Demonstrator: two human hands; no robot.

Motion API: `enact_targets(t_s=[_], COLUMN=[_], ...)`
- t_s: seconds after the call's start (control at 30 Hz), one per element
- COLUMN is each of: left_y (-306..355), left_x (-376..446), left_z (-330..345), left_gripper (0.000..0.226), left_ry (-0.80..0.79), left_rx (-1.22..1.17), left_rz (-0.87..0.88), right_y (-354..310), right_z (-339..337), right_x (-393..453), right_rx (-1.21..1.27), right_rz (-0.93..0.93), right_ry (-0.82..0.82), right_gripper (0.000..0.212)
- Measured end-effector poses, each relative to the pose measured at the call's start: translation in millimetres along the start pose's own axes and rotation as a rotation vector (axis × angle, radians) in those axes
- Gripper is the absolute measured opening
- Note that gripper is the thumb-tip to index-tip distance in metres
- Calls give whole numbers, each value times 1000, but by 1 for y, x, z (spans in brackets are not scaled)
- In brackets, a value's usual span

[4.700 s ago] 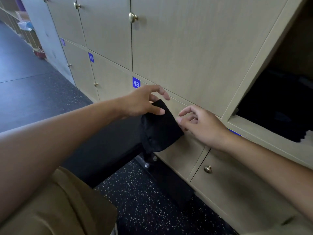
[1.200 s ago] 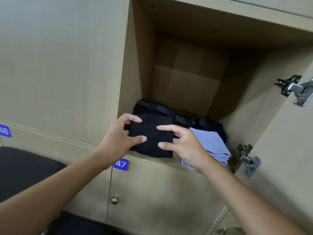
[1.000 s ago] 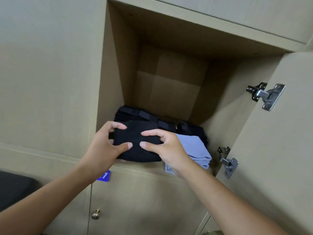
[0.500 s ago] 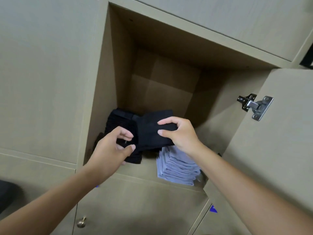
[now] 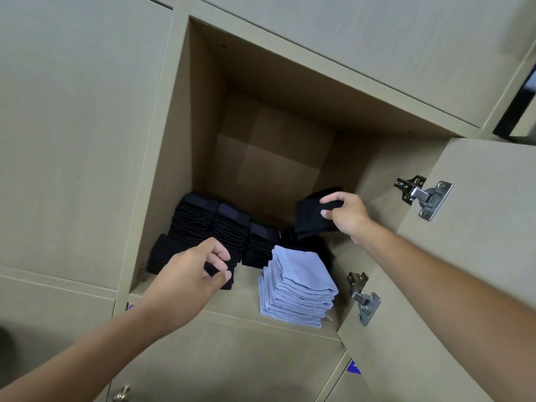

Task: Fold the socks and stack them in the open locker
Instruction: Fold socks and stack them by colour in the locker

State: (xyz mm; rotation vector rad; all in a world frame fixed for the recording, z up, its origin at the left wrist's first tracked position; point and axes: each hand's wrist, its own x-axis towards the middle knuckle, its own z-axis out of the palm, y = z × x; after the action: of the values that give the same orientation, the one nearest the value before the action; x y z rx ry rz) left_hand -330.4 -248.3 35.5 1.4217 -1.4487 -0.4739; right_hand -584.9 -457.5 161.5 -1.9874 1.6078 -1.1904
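Note:
The open locker (image 5: 246,301) holds several stacks of folded black socks (image 5: 220,227) along the back and left, and a stack of light blue socks (image 5: 298,285) at the front right. My right hand (image 5: 346,217) grips a folded black sock (image 5: 311,216) in the air over a low black pile (image 5: 313,245) at the back right. My left hand (image 5: 191,275) is at the front left, thumb and fingers pinching the edge of the front black stack (image 5: 161,253). That hand hides part of the stack.
The locker door (image 5: 464,271) stands open at the right, with two metal hinges (image 5: 423,198) on its inner face. Shut locker doors surround the opening. One below has a brass knob (image 5: 121,394). The locker's upper space is free.
My right hand has carried the folded black sock from the middle to the back right of the locker. My left hand stays at the front left black stack.

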Motion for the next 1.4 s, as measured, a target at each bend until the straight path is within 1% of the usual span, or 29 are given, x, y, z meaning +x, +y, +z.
enact_targets(t_s=[0.17,0.33,0.47,0.67,0.77,0.93,1.03,1.13,1.23,1.4], left_y=[2,0,-1,-4,-7,-14,-16,-16,-18,-21], left_x=[-2,0,1,4,6,8,8,7,8,6], left_z=[1,1,2,7,9,11,10,9,7,2], left_gripper=[15,16,16,16,17,16,15,13,12,12], left_ry=[-17,-30,-47,-56,-60,-52,-49,-57,-63,-60], left_rx=[42,62,54,40,44,53,68,77,101,143], left_rz=[2,-8,-7,6,9,-2,-7,-3,1,10], right_y=[12,18,20,22,28,43,47,51,54,51], right_z=[-2,4,13,18,24,33,37,40,42,42], right_x=[12,18,25,33,38,41,40,40,39,35], right_rx=[16,38,30,-11,-70,-264,-339,-395,-430,-396], right_rz=[73,173,185,182,186,200,197,184,176,137], right_ry=[-5,-111,-200,-249,-247,-235,-227,-209,-186,-189], right_gripper=[25,33,35,35,35,35,33,38,36,34])
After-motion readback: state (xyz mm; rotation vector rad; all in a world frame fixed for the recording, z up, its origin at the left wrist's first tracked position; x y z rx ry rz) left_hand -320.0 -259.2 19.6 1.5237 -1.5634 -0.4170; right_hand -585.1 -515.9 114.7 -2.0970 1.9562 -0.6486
